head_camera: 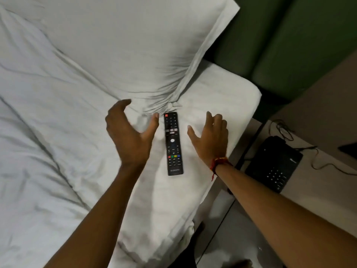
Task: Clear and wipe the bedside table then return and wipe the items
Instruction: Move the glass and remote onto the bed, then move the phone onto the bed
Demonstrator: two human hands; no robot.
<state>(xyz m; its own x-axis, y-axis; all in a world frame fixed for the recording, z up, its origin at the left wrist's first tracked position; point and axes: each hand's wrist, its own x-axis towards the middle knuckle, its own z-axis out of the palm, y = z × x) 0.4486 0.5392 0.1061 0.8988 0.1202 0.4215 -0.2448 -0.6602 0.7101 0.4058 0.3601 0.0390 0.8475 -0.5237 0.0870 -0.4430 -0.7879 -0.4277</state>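
A black TV remote [172, 144] lies face up on the white bed sheet [222, 89], just below the pillow's corner. My left hand [129, 134] hovers to its left with fingers spread, holding nothing; its thumb tip is close to the remote's top left corner. On the other side, my right hand [211, 136] is open and flat over the sheet, a red thread at its wrist. A black desk telephone [274, 163] sits on the pale bedside table [313, 188] at the right.
A large white pillow [125, 45] fills the top of the bed. A rumpled white duvet [38, 151] covers the left side. Thin cables [286, 130] run behind the phone. A green padded headboard [289, 45] stands behind the table. A dark object [349, 149] shows at the right edge.
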